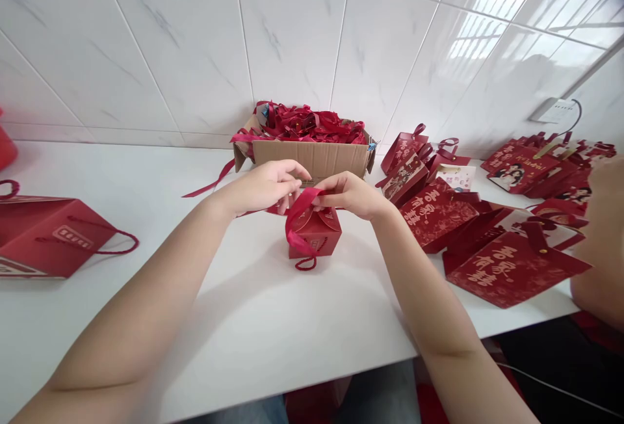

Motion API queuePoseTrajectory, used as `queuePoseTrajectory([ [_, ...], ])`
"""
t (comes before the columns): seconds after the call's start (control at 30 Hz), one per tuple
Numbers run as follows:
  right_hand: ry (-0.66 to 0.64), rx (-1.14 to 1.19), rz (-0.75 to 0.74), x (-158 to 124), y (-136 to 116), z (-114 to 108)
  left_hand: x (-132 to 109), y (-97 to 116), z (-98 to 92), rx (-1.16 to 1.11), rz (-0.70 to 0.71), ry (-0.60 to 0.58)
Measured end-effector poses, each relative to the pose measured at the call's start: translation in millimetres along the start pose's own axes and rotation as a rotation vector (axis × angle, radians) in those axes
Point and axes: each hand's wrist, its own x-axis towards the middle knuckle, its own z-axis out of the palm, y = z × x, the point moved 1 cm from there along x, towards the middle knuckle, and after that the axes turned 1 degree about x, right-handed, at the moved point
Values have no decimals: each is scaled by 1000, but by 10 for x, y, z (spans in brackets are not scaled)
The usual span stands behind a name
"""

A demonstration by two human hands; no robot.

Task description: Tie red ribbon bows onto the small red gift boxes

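A small red gift box [316, 238] stands on the white table [273, 320] in front of me. A red ribbon [296, 219] loops over its top and hangs down its front left. My left hand [267, 186] and my right hand [347, 194] meet just above the box, fingers pinched on the ribbon. Both hands are closed around the ribbon ends.
A cardboard box [312, 156] full of red ribbons sits behind the gift box by the tiled wall. Several flat red gift bags [507, 268] lie to the right. A larger red bag [49, 237] lies at the left. Another person's arm [602, 242] shows at the right edge.
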Motion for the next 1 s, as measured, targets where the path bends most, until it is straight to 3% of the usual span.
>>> queuePoseTrajectory([
  [0.17, 183, -544, -146, -85, -132, 38, 49, -19, 111, 181, 109, 10],
  [0.3, 342, -880, -320, -92, -185, 101, 125, -51, 198, 63, 145, -45],
  [0.4, 342, -911, -403, -61, -159, 127, 151, -59, 225, -12, 146, -49],
  [0.6, 385, -858, -504, -20, -76, 62, 203, -158, 170, -213, 121, 83],
  [0.87, 354, -772, -513, -46, -77, -31, 170, -103, 85, -432, 102, 40],
  [0.93, 337, -727, -491, -58, -93, -27, 165, -87, 89, -399, 144, 119],
  [1.0, 328, -649, -461, -63, -106, -17, 149, -71, 84, -267, 239, 285],
])
